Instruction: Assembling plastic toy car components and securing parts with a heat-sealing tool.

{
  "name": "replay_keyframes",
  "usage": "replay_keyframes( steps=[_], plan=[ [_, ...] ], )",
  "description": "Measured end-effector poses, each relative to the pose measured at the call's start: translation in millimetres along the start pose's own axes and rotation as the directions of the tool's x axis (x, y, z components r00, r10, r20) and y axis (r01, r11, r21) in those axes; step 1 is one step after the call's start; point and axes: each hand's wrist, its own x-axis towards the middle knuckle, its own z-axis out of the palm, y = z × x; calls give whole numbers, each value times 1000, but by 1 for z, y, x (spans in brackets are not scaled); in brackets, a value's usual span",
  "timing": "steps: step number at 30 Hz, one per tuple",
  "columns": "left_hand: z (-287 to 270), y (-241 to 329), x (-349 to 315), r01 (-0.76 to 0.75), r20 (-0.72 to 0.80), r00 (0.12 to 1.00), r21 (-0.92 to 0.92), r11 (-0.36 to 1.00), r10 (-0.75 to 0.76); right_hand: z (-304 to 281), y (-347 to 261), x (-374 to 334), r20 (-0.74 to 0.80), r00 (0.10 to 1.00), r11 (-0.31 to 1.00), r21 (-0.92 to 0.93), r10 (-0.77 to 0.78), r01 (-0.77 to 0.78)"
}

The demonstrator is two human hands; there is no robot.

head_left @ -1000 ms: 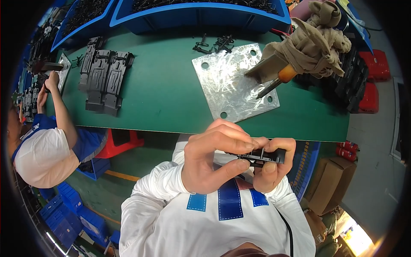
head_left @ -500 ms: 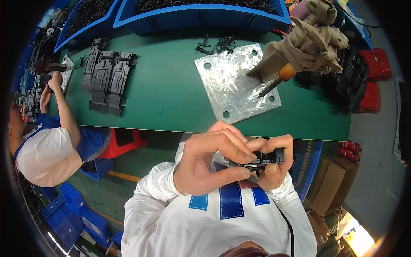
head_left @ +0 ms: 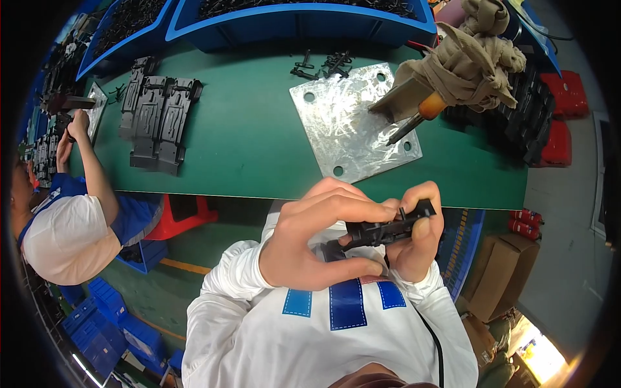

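Observation:
A small black moulded plastic part (head_left: 381, 233) is held in front of my chest, just off the table's near edge, between my two hands. My right hand (head_left: 422, 240) pinches its right end between thumb and fingers. My left hand (head_left: 307, 236) curls around the left end, index fingertip on the upper side, while its thumb stands a little away below. Some of the left fingers are hidden behind the part. Beyond my hands, a metal plate with corner holes (head_left: 336, 123) lies on the green table (head_left: 246, 142).
Over the plate hangs a cloth-wrapped tool (head_left: 446, 77) with a pointed tip. Blue bins (head_left: 304, 26) of small black parts line the back. Flat black mouldings (head_left: 158, 119) lie at left, loose black pieces (head_left: 336, 63) behind the plate. A co-worker (head_left: 71, 233) sits at left.
The plastic part has tilted, its right end now higher. My left thumb has come away from it and lowered, and the left fingers have opened slightly.

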Motion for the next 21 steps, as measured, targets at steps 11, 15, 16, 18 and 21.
replay_keyframes(
  steps=[11,15,16,18,21],
  plan=[
    [-2,3,-1,-103,15,995,130,986,102,-14,10,2,232,973,994,110,3,-29],
    [3,6,-3,-114,-24,992,177,977,120,-14,7,0,224,975,999,47,-2,-9],
    [4,6,-4,-115,-23,992,176,978,121,-14,7,0,222,975,999,45,-2,-9],
    [7,4,-4,-159,-46,983,273,949,177,-15,7,-2,159,987,999,-27,-17,21],
    [8,0,-5,-278,-25,951,362,890,308,-15,6,-4,149,989,998,-55,-7,15]
  ],
)
